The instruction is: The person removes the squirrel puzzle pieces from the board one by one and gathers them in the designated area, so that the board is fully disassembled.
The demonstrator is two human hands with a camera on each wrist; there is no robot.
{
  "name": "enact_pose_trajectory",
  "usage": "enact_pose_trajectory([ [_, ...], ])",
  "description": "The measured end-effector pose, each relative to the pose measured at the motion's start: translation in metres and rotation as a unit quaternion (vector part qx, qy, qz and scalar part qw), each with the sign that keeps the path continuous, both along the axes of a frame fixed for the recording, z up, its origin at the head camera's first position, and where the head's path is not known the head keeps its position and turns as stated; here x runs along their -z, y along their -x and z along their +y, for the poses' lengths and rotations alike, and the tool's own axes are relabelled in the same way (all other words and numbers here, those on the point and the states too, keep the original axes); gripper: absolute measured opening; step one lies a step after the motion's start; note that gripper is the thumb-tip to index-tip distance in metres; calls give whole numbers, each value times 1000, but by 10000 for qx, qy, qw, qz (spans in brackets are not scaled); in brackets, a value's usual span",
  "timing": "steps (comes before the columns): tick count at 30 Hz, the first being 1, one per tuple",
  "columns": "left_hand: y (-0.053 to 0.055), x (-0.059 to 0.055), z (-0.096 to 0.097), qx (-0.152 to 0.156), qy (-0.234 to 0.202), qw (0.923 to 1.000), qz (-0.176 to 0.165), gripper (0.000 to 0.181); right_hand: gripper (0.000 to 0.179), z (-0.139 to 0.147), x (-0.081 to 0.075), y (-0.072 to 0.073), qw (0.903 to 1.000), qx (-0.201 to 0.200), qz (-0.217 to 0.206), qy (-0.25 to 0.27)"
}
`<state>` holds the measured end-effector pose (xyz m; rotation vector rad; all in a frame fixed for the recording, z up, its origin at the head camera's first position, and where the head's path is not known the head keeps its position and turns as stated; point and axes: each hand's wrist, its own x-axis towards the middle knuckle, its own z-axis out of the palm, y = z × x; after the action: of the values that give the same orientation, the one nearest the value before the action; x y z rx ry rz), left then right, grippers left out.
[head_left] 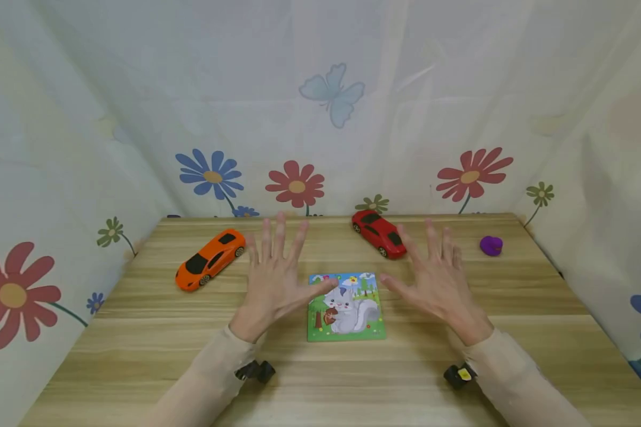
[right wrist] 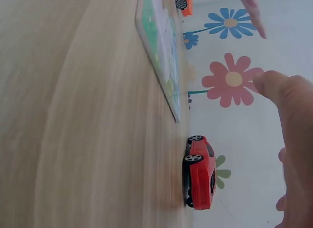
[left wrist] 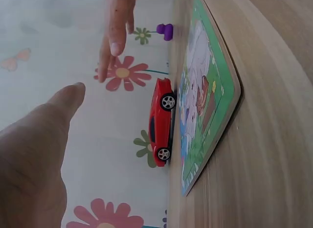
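Note:
My left hand (head_left: 275, 281) has its fingers spread and holds nothing; its thumb overlaps the top of a squirrel picture puzzle (head_left: 352, 320) in the head view. Opposite it, my right hand (head_left: 438, 279) is likewise spread, its thumb near the puzzle's upper right corner. Both wrist views show the hands raised above the wooden table. The square puzzle board (left wrist: 220, 86) lies flat between them. A red toy car (head_left: 376, 234) stands behind the puzzle, with the right index fingertip overlapping its rear end. To the left of my left hand is an orange toy car (head_left: 209, 261).
A small purple object (head_left: 491, 245) sits on the wooden table (head_left: 347, 385) at the far right. White curtains (head_left: 235, 77) printed with flowers and a butterfly enclose the table at the back and sides. A dark camera is strapped to each wrist.

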<state>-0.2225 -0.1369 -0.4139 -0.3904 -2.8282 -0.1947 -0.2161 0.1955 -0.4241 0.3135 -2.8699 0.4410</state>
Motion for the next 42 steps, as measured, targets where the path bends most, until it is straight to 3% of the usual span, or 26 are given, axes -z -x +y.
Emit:
enact_pose_trajectory([
  [5, 1, 0, -3, 437, -441, 9979, -185, 128, 110, -7, -3, 8, 9976, -266, 199, 607],
  [11, 3, 2, -9, 919, -924, 9909, -327, 122, 95, -9, 0, 18, 9807, -517, -224, 1871],
  [16, 4, 9, -8, 1026, -1068, 9839, -1003, 115, 63, -5, 10, 22, 9575, -901, -923, 2580],
  [19, 5, 16, -8, 1047, -1027, 9792, -1402, 114, 51, -6, 17, 24, 9445, -1176, -1412, 2724],
  [25, 11, 27, -15, 1334, -1236, 9642, -1930, 109, 53, -15, 32, 29, 9293, -1417, -1821, 2883],
  [31, 16, 32, -22, 1696, -1443, 9507, -2158, 107, 58, -23, 37, 34, 9249, -1486, -1961, 2899],
  [36, 16, 35, -25, 1954, -1296, 9467, -2210, 112, 59, -29, 37, 36, 9281, -1491, -2021, 2749],
  [42, 14, 36, -25, 2220, -1156, 9419, -2239, 130, 57, -31, 38, 36, 9350, -1399, -2052, 2533],
])
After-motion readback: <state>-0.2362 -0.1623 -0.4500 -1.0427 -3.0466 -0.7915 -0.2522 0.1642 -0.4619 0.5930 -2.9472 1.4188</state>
